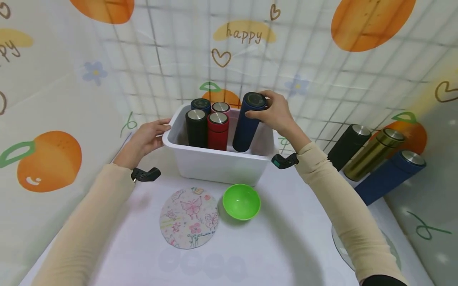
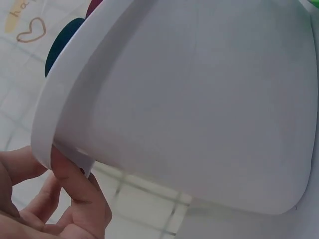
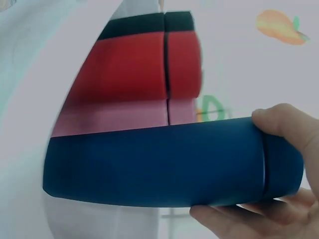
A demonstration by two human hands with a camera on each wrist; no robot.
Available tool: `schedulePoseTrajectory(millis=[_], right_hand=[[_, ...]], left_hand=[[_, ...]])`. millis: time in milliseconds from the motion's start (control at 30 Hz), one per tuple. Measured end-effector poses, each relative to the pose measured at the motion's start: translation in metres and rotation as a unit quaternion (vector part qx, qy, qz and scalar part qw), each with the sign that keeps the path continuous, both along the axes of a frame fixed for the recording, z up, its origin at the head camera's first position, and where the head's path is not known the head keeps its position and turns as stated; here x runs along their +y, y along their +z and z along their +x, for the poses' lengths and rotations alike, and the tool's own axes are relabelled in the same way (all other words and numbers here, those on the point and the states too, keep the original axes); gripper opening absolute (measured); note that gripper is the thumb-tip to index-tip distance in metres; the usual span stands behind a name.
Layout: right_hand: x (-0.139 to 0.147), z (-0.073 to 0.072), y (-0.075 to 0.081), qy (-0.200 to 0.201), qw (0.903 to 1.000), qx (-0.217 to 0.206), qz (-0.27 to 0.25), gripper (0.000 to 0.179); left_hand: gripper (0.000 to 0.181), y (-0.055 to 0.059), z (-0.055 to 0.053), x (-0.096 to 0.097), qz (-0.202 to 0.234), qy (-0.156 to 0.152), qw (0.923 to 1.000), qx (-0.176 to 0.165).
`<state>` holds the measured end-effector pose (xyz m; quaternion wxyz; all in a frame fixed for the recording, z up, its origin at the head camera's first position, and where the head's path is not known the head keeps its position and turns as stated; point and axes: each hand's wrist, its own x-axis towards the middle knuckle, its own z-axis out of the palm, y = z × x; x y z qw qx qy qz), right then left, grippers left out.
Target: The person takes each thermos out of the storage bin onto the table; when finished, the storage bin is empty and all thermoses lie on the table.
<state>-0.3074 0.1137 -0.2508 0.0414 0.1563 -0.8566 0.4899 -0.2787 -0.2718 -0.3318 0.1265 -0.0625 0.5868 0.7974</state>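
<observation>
A dark blue thermos flask (image 1: 245, 127) leans slightly inside the right part of a white plastic bin (image 1: 218, 165). My right hand (image 1: 277, 111) grips it round its cap end, thumb on one side and fingers on the other, as the right wrist view shows. Beside it in the bin stand a black flask (image 1: 196, 133), a red flask (image 1: 218, 135), a pink flask (image 3: 124, 117) and another blue flask (image 1: 200, 104). At the bin's left end, my left hand (image 1: 144, 139) pinches the rim (image 2: 47, 124) between thumb and finger. Their lower parts are hidden by the bin's front wall.
On the right stand a black flask (image 1: 348, 145), a gold flask (image 1: 373, 155) and a blue flask (image 1: 390, 176). A bright green bowl (image 1: 241, 202) and a round butterfly-patterned mat (image 1: 189, 218) lie before the bin. Another round piece (image 1: 341, 248) is partly under the right sleeve.
</observation>
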Motion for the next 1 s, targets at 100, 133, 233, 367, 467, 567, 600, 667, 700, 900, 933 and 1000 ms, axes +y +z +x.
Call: schedulePoseTrajectory(millis=[100,133,233,367,467,567,600,667,700,900,933,1000], right_hand=[[0.005,0.012,0.009,0.005,1.0,0.005,-0.001,0.069],[0.007,0.015,0.012,0.007,1.0,0.005,-0.004,0.07],[0.012,0.026,0.021,0.014,0.9998,0.009,-0.013,0.071],[0.02,0.036,0.031,0.012,0.9995,0.028,-0.009,0.069],[0.024,0.043,0.039,0.005,0.999,0.045,-0.002,0.069],[0.026,0.05,0.045,0.0,0.9983,0.057,-0.006,0.069],[0.026,0.052,0.048,-0.002,0.9981,0.061,-0.008,0.069],[0.028,0.057,0.053,-0.006,0.9976,0.068,-0.013,0.069],[0.028,0.059,0.056,-0.006,0.9973,0.072,-0.017,0.068],[0.038,0.073,0.07,-0.009,0.9959,0.085,-0.03,0.064],[0.04,0.075,0.072,-0.01,0.9958,0.086,-0.029,0.063],[0.043,0.08,0.076,-0.011,0.9954,0.092,-0.025,0.062]], left_hand=[[0.06,0.004,0.0,0.002,-0.041,0.015,0.999,-0.003],[0.059,0.006,0.0,0.003,-0.056,0.016,0.9983,-0.002],[0.057,0.008,0.0,0.004,-0.112,0.019,0.9935,0.01],[0.054,0.01,0.0,0.005,-0.178,0.023,0.9835,0.024],[0.054,0.009,0.0,0.005,-0.202,0.023,0.9789,0.026],[0.053,0.007,0.002,0.003,-0.228,0.022,0.9729,0.031],[0.053,0.007,0.003,0.001,-0.236,0.019,0.9709,0.035],[0.052,0.007,0.004,0.0,-0.253,0.019,0.9663,0.043],[0.052,0.008,0.005,0.0,-0.26,0.02,0.9644,0.046],[0.053,0.009,0.004,0.003,-0.274,0.012,0.9601,0.055],[0.053,0.009,0.004,0.003,-0.274,0.011,0.9602,0.054],[0.052,0.008,0.003,0.003,-0.271,0.012,0.9611,0.049]])
